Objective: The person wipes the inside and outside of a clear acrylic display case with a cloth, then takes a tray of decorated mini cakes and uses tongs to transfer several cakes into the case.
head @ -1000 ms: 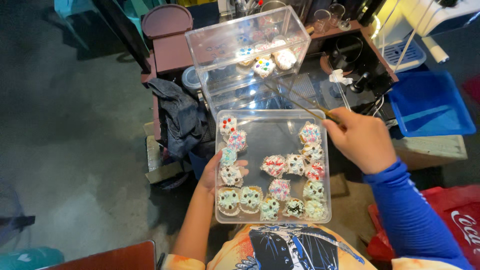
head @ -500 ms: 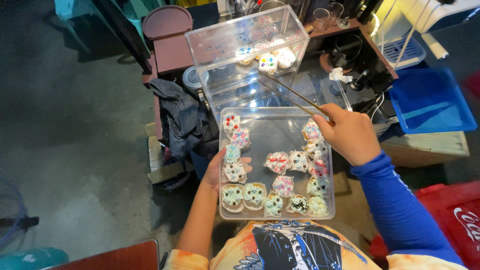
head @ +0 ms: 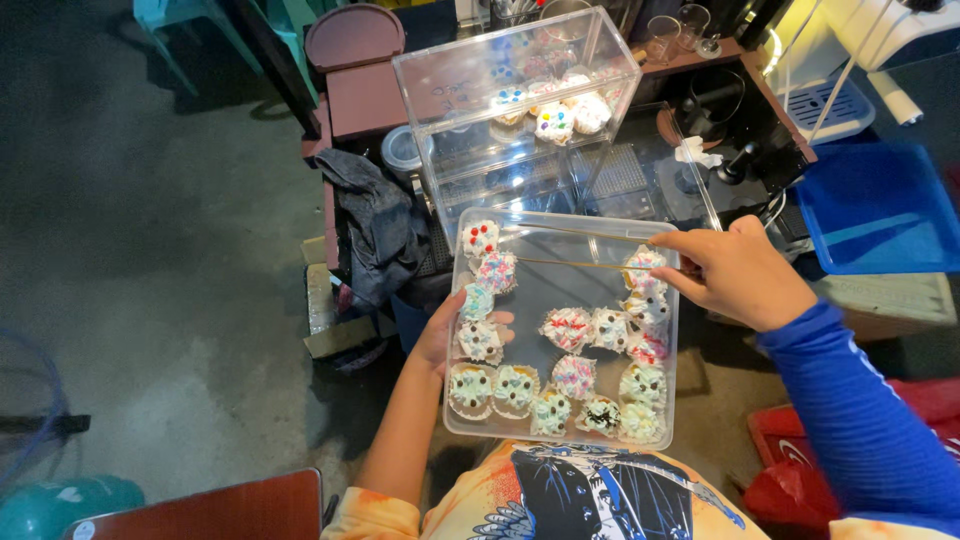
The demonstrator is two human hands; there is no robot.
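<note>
Under the tray's left edge, my left hand (head: 452, 335) is propping the clear tray (head: 560, 290) of cupcakes (head: 515, 388) alone, fingers spread; any tilt could be sliding them off. My right hand (head: 740, 275) is pinching tongs (head: 575, 248) nearly shut, empty, risking smeared frosting. Beyond, the display case (head: 515, 95) is crowding the desk (head: 365, 100).

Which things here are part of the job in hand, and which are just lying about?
In use:
left hand under the tray
right hand holding tongs
cupcakes in the tray
clear display case with cupcakes inside

Lying about:
dark cloth
blue lid
glasses
round brown lid
</note>
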